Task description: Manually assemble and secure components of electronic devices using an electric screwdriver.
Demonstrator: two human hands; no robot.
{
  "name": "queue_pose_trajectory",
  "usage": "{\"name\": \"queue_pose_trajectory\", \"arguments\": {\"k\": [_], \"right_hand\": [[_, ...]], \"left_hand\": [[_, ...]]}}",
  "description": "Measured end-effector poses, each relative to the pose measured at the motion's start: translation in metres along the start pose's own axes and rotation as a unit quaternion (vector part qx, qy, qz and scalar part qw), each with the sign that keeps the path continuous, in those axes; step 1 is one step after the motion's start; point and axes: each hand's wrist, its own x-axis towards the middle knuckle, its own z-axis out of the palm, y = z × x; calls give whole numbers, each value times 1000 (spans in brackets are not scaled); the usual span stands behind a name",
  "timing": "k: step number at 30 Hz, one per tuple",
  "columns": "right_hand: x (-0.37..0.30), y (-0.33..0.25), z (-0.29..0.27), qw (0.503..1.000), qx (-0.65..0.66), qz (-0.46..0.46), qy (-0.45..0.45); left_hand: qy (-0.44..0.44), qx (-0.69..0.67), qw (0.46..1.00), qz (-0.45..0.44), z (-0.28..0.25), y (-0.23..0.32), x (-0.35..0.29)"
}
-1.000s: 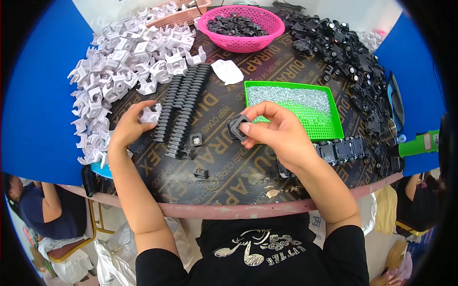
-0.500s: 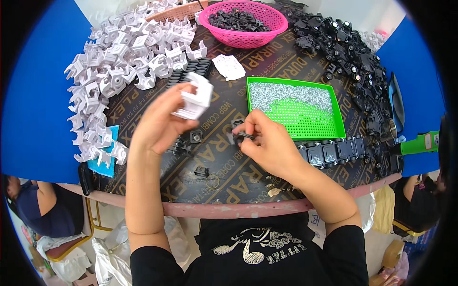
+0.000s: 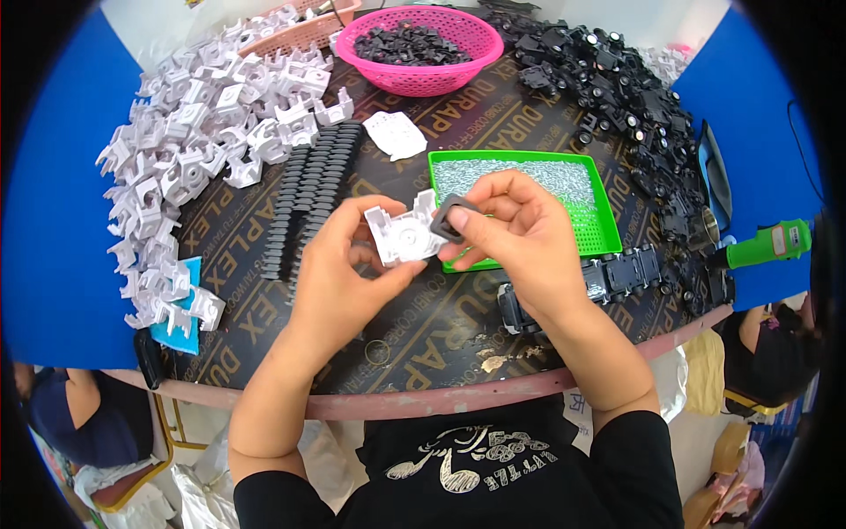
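In front of my chest, my left hand (image 3: 328, 278) grips a white plastic housing (image 3: 404, 240) with upright corner tabs, its hollow side facing me. My right hand (image 3: 533, 242) pinches a flat black square frame (image 3: 447, 232) between thumb and fingers. That frame is held at the right edge of the housing; whether the two touch, I cannot tell. Under my right wrist runs a row of black box-shaped parts (image 3: 627, 271). Left of my left hand lie rows of slim black pieces (image 3: 286, 207), partly hidden by that hand.
A green perforated tray (image 3: 610, 207) holds many small silvery pieces. Behind it stands a pink basket (image 3: 423, 81) of black parts. White housings (image 3: 198, 123) are heaped at left, black parts (image 3: 648, 132) at right. A green power screwdriver (image 3: 767, 245) is at the right edge.
My hands have come together. The white housing has moved right and turned its hollow side toward me. The black piece in my right hand now shows as a square frame. The view has shifted slightly.
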Motion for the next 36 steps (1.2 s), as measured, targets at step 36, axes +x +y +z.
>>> {"name": "queue_pose_trajectory", "arguments": {"k": [36], "right_hand": [[-3,5,2,992,86,-69,-65]], "left_hand": [[3,-47,988,148,20,-2,-8]]}}
